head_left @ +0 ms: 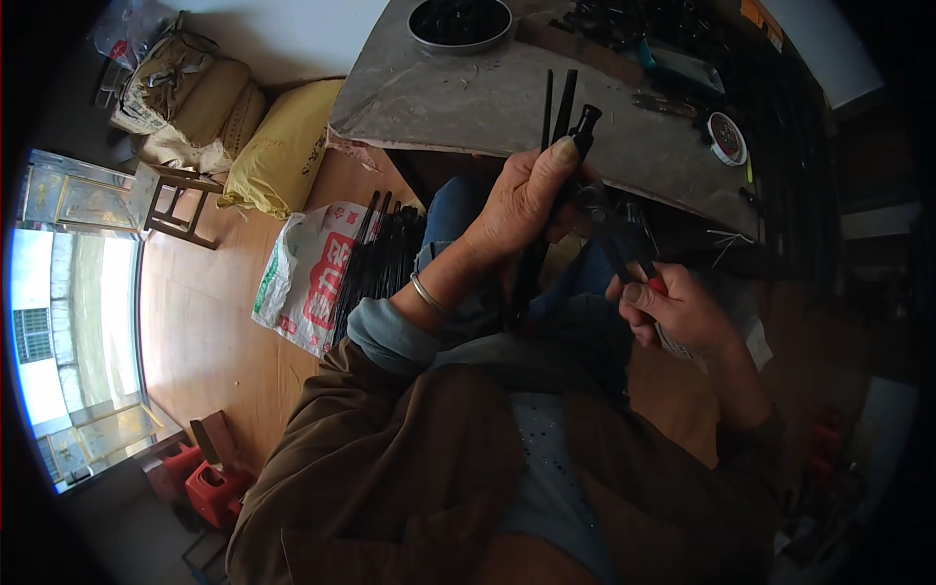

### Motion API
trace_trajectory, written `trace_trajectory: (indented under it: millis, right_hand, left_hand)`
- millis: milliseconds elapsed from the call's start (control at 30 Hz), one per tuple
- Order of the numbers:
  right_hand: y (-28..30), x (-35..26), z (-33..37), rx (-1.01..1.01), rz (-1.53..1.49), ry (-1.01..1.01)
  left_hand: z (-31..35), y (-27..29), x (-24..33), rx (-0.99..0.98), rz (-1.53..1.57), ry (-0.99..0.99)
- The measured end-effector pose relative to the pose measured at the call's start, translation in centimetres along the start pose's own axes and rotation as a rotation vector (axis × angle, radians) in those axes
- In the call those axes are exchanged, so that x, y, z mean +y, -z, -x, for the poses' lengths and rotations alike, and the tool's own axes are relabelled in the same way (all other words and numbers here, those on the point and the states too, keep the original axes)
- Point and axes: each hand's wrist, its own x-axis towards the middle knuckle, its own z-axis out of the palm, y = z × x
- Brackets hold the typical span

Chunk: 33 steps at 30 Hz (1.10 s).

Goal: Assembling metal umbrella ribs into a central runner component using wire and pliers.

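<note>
My left hand (522, 200) is closed around a bundle of long thin black rods (564, 102). One has a thick, knobbed black end (586, 124) under my raised thumb. The rods run down between my knees, where their lower part is dark and hard to make out. In my right hand (682, 310) is a pair of pliers (610, 234) with red on its handles, my fingers wrapped around them. The pliers' head lies right by the rods, just below my left thumb; whether the jaws grip anything cannot be seen.
Ahead stands a grey table (439, 102) with a round tray (460, 47) of small black parts, a green tray (681, 66) and a small round tin (726, 138). More black rods (385, 249) lie on a printed sack (310, 278) at left, near a yellow sack (283, 146) and wooden stool (183, 207).
</note>
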Motion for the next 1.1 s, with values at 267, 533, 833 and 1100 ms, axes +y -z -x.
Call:
trace_trajectory:
  millis: [267, 533, 833, 1100]
  right_hand:
    - [-0.2, -1.6, 0.9, -0.151, -0.204, -0.065]
    - [0.0, -0.6, 0.3, -0.204, -0.189, -0.037]
    - [-2.8, -0.4, 0.1, -0.149, -0.428, -0.093]
    - [-3.3, 0.4, -0.7, 0.178, 0.009, -0.013]
  left_hand:
    - [-0.2, 0.4, 0.5, -0.131, 0.046, 0.078]
    - [-0.5, 0.9, 0.1, -0.165, 0.077, 0.101]
    - [-0.6, 0.4, 0.0, -0.095, 0.07, 0.092]
    - [-2.1, 1.6, -2.0, 0.168, -0.116, 0.039]
